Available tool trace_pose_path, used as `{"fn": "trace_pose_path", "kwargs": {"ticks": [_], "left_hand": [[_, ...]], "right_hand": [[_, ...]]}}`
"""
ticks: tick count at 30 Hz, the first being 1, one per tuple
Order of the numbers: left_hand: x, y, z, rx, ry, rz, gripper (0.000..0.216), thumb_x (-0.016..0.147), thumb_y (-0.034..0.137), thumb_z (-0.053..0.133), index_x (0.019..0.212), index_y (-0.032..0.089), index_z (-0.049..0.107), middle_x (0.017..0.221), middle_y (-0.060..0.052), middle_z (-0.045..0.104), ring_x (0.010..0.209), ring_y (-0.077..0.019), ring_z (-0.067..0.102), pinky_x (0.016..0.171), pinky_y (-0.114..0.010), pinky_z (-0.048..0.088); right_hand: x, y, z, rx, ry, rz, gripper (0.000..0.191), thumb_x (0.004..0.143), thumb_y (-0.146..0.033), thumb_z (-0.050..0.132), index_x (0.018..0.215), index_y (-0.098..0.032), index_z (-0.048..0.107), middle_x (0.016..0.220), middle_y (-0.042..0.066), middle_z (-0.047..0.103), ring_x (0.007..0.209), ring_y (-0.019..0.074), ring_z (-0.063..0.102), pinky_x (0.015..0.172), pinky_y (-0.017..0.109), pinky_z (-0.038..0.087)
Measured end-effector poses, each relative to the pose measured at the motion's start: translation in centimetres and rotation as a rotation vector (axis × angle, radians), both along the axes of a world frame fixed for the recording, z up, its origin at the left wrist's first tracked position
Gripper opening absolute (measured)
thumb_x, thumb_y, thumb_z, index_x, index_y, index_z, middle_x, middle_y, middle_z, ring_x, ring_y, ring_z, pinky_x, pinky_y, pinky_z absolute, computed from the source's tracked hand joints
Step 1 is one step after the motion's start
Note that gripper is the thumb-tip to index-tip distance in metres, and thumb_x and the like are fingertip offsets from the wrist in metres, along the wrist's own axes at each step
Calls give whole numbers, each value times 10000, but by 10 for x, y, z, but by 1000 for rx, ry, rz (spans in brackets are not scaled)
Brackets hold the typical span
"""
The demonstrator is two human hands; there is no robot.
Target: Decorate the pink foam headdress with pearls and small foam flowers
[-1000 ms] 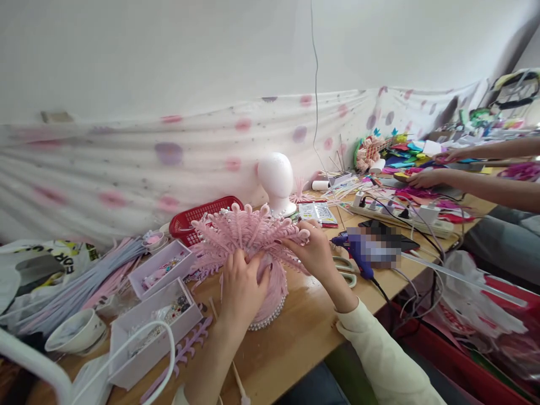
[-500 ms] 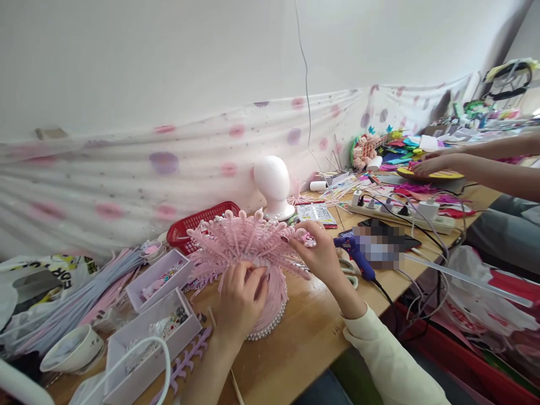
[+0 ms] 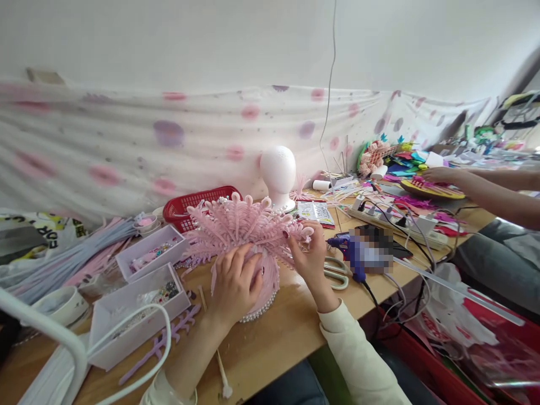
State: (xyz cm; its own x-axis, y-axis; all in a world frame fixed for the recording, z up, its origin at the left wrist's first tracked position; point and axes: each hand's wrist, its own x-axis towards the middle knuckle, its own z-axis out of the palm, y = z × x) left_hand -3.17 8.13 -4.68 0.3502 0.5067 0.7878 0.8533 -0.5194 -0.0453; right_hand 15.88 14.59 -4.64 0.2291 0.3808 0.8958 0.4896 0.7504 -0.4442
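Observation:
A pink fuzzy headdress, apparently shaped from chenille stems, stands on the table in front of me. Looped plumes fan out along its far side, and pearls line its rounded near part. My left hand curls over the middle of it, fingers bent against the pink surface; what lies under them is hidden. At its right edge my right hand pinches the end of a plume between thumb and fingers. Just right of that hand lie pale-handled scissors and a blue glue gun.
A white foam head and a red basket stand behind. On the left are two white boxes of beads, stem bundles and a white curved lamp arm. Rightward sit a power strip with cables and another person's hands.
The view has shifted, with the table appearing higher. My right hand has drawn in, its fingers more closed at the plume's end. My left hand stays on the headdress, its fingers slightly more spread.

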Motion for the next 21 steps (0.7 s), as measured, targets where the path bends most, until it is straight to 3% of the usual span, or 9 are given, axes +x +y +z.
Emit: {"fn": "trace_pose_path", "kwargs": {"ticks": [5,9,12,15,18,21], "left_hand": [[-1,-2,0,30,-82,32,254,872,243,595,1092,146,677,1115,-162,622,1023,-301,558,890,-445,458],[-21,-13,18,28,-244,-28,136,907,220,558,866,179,682,894,-83,669,885,-224,605,838,-353,470],[-45,-32,37,-231,-388,-2,162,896,246,546,845,199,692,768,-17,677,668,-149,595,675,-263,456],[-65,-56,44,-610,-378,232,189,838,311,568,757,215,709,677,-1,679,589,-156,585,619,-270,419],[-68,-74,34,-946,-236,473,320,845,381,536,602,217,665,595,-31,666,575,-200,608,610,-302,388],[-58,-80,17,-1026,-134,610,381,854,403,519,539,213,619,623,-89,679,659,-256,661,623,-319,388]], "right_hand": [[-2,1,-2,19,17,1,214,853,-273,698,966,-236,520,946,31,575,908,203,588,817,376,494],[-1,3,-3,30,-12,4,221,849,-270,696,976,-232,519,951,35,574,899,205,581,802,377,488],[-1,3,-2,40,-59,-15,233,846,-310,701,985,-234,531,955,41,585,898,215,580,792,387,491],[-4,2,1,53,-110,-27,195,850,-328,693,966,-234,567,959,54,601,923,233,581,817,415,492],[-7,1,4,59,-132,-45,148,851,-332,691,915,-233,603,952,64,605,932,247,575,832,435,489],[-7,0,6,62,-171,-50,131,848,-341,696,894,-235,634,975,68,594,955,257,563,861,457,480]]}}
